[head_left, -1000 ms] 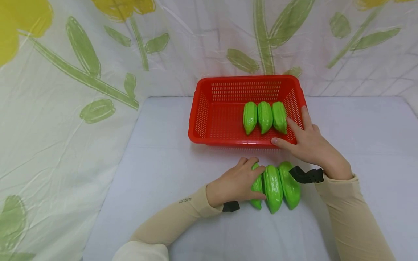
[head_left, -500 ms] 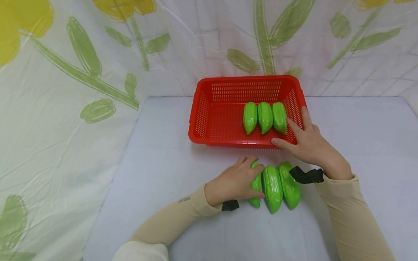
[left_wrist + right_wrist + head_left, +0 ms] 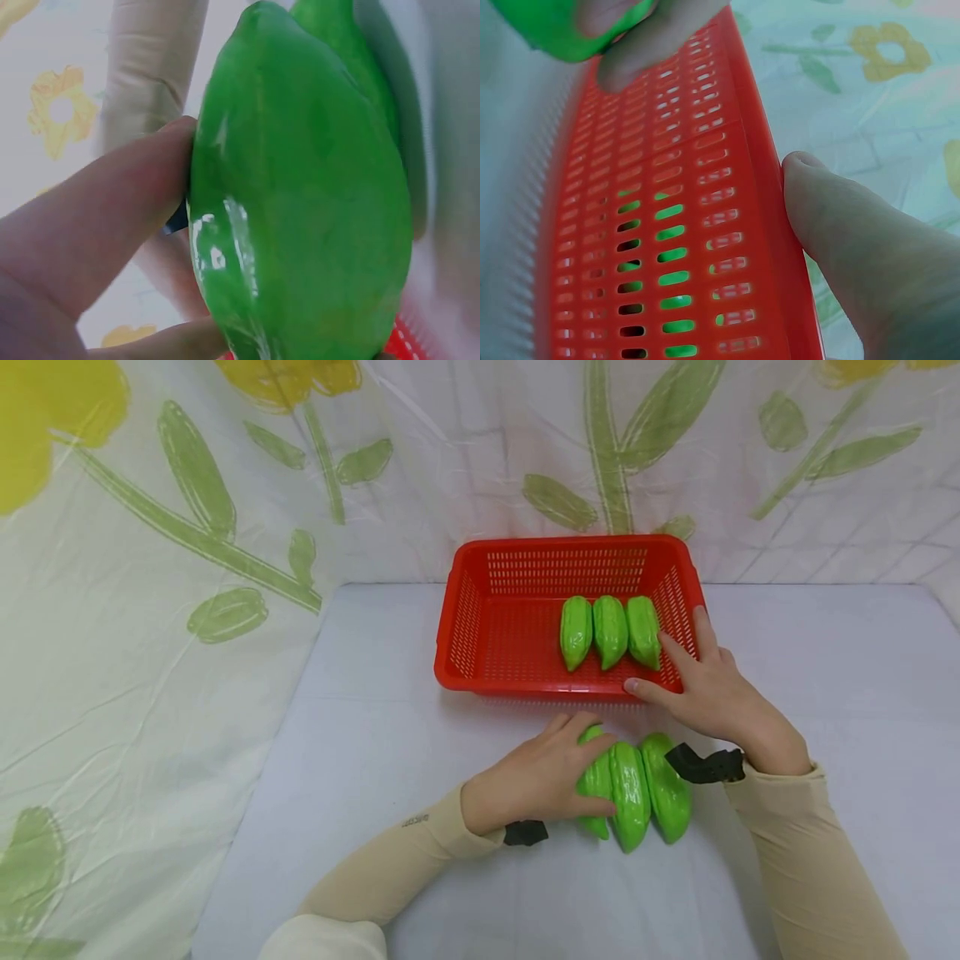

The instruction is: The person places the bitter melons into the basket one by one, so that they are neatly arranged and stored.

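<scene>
My left hand [image 3: 536, 777] grips the leftmost of a row of glossy green ribbed fruits on the table, the left fruit [image 3: 597, 777]. In the left wrist view the thumb [image 3: 142, 180] presses one side of this fruit [image 3: 300, 187]; most other fingers are hidden. Beside it lie a middle fruit [image 3: 632, 793] and a right fruit [image 3: 667, 789]. My right hand [image 3: 716, 693] rests spread over the near right corner of a red slotted basket [image 3: 495, 685]. The right thumb [image 3: 840, 210] touches the rim in the right wrist view.
Three similar green fruits [image 3: 610, 631] lie side by side in the right half of the basket. The basket stands at the back of a white-covered table [image 3: 360, 727], against a flower-printed curtain [image 3: 420, 477].
My left hand shifts slightly left, then a little up and right, and the left fruit moves with it. The right hand and basket stay in place.
</scene>
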A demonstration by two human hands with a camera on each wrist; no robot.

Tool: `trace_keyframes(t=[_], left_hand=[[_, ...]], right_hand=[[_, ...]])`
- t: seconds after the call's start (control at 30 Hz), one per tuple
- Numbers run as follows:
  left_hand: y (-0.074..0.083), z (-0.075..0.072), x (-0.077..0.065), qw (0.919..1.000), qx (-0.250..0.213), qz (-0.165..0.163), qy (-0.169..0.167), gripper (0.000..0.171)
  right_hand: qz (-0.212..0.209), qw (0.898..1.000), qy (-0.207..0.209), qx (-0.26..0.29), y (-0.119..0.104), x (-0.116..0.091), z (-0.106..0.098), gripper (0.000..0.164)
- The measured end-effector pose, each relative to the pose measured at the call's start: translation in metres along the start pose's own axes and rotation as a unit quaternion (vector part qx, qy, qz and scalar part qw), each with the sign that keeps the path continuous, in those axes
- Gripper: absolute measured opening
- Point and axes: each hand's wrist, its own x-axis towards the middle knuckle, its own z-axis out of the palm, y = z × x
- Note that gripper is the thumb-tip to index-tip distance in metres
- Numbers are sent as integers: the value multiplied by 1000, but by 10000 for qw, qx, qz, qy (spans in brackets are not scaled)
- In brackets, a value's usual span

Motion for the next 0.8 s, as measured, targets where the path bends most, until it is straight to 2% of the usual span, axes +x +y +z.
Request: trace_keyframes(t=[0.5, 0.8], left_hand=[[11, -15, -9, 9991, -70, 178, 384, 72], [17, -38, -6, 9995, -17, -13, 330, 78]], right_hand=[[29, 10000, -65, 30, 0, 1, -1, 107], [39, 10000, -80, 3, 1, 1, 0, 108]])
